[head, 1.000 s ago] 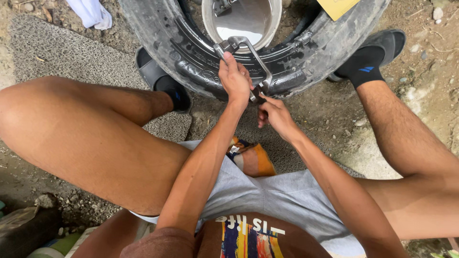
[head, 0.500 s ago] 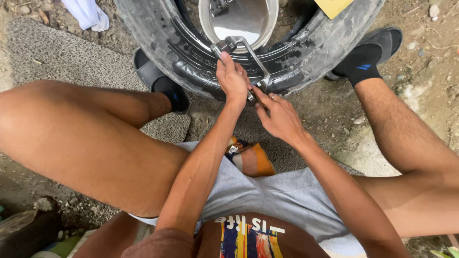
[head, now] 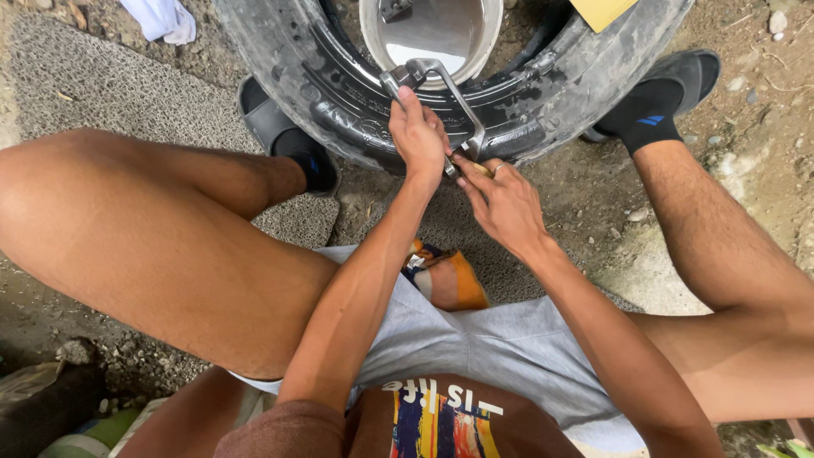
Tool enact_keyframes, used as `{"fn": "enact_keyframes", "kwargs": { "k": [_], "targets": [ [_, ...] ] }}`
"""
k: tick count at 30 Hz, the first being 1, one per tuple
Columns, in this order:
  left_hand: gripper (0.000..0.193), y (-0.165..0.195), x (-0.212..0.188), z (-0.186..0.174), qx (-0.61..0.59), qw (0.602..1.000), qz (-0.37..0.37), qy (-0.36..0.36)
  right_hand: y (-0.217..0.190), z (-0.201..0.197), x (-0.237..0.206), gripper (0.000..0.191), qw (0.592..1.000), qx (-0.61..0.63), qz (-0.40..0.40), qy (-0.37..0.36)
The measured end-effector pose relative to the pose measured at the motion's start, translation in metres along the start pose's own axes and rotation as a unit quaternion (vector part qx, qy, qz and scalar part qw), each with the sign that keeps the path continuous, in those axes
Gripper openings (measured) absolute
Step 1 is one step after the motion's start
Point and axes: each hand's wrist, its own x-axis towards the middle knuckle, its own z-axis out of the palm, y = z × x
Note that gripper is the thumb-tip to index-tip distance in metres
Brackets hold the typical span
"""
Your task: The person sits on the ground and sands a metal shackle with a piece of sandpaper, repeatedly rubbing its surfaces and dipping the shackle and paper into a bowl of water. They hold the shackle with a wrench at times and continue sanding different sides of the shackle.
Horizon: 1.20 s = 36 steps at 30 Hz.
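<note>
Left hand (head: 417, 136) was clamped on the metal tool (head: 441, 93); the shaft ran out of the fist toward 12 o'clock. Right hand (head: 502, 202), touching it at 4 o'clock, pinched the tool's lower end, fingers together. Tool lay across the tyre (head: 339, 102) sidewall, its head over the pan (head: 428, 38) at 12. Judged risk: under force the tool could slip off wet rubber and bark the knuckles.

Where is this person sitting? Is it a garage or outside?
Probably outside, maybe a roadside or backyard tyre-fixing spot. The ground is bare dirt with pebbles, a worn tyre lies flat on it, and a grey mat is spread over the dirt. No walls or roof show.
</note>
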Motion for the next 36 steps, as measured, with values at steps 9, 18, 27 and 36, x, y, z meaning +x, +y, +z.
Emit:
{"fn": "enact_keyframes", "kwargs": {
  "k": [9,18,27,36],
  "targets": [
    [0.049,0.0,0.0,0.001,0.016,1.0,0.011,0.013,-0.001,0.001,-0.001,0.043,0.998,-0.012,0.034,-0.053],
    [0.046,0.005,-0.002,0.001,0.012,1.0,0.01,0.0,0.01,0.011,-0.003,0.037,0.999,-0.042,0.021,-0.021],
    [0.047,-0.001,-0.001,0.0,0.018,1.0,0.006,0.006,-0.001,0.005,0.001,0.053,0.97,-0.181,0.071,-0.142],
    [0.047,-0.001,-0.001,-0.001,0.031,0.999,0.012,0.005,0.001,0.013,0.0,0.079,0.942,-0.309,0.021,-0.131]
  ]
}}
